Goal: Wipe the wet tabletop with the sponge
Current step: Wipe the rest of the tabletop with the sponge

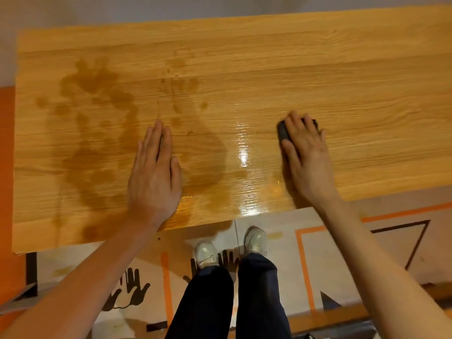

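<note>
A light wooden tabletop (pixel 318 69) fills the upper view. Dark wet streaks and blotches (pixel 97 99) cover its left and middle part, and a glossy wet sheen (pixel 242 152) shines near the front edge. My right hand (pixel 305 152) presses down on a dark sponge (pixel 284 132) on the right half of the table; most of the sponge is hidden under the fingers. My left hand (pixel 154 172) lies flat on the table, palm down, fingers together, holding nothing.
The table's front edge (pixel 220 220) runs just ahead of my legs and light shoes (pixel 206 255). Below lies a floor (pixel 342 253) with orange lines and black hand-shaped marks. An orange surface (pixel 6 192) borders the table on the left.
</note>
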Demonstrator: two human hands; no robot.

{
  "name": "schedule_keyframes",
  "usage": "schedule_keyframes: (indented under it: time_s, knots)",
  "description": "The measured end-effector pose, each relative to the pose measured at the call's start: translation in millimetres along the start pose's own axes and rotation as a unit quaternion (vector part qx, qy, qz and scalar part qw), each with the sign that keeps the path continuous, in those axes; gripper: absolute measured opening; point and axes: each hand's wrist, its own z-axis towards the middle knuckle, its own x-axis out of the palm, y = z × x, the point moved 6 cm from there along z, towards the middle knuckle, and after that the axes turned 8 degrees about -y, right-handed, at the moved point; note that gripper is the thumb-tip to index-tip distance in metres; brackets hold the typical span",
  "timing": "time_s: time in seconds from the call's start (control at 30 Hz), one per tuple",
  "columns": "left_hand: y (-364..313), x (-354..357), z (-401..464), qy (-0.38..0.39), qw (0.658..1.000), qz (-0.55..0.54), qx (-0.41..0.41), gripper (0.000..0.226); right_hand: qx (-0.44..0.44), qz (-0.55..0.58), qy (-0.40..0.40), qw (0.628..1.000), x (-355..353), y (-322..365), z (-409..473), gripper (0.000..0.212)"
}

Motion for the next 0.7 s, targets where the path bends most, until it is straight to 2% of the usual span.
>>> schedule_keyframes:
  time_s: [0.1, 0.17, 0.27, 0.4, 0.5, 0.57, 0.63, 0.7]
  knots:
    - [-0.3, 0.2, 0.4, -0.004, 1.000, 0.006, 0.008, 0.055, 0.081, 0.030, -0.022, 0.996, -24.7, -51.4, 19.3, 0.046]
    - [-0.2, 1.0, -0.2, -0.003, 1.000, 0.006, 0.008, 0.055, 0.076, 0.038, -0.023, 0.996, -25.5, -51.4, 19.8, 0.046]
    - [-0.8, -0.3, -0.2, -0.006, 1.000, 0.001, 0.010, 0.055, -0.001, 0.035, 0.009, 0.999, -23.6, -28.4, -22.8, 0.046]
    - [-0.4, -0.8, 0.2, -0.008, 1.000, 0.003, 0.006, 0.055, -0.117, 0.038, 0.090, 0.988, -31.6, -13.9, -93.6, 0.046]
    - [-0.9, -1.2, 0.7, -0.006, 1.000, 0.002, -0.001, 0.055, -0.145, 0.048, 0.137, 0.979, -32.4, -27.0, -66.2, 0.047]
    - [-0.5, -1.1, 0.9, -0.001, 1.000, 0.002, -0.008, 0.055, -0.103, 0.042, 0.089, 0.990, -27.9, -42.7, -16.7, 0.047]
    - [0.4, -0.6, 0.2, 0.005, 1.000, 0.003, -0.013, 0.055, -0.020, 0.042, 0.017, 0.999, -26.1, -53.4, 24.3, 0.046]
    - [0.9, -0.7, 0.2, 0.005, 1.000, -0.005, -0.016, 0.055, 0.011, 0.048, -0.014, 0.999, -17.2, -39.7, 18.9, 0.045]
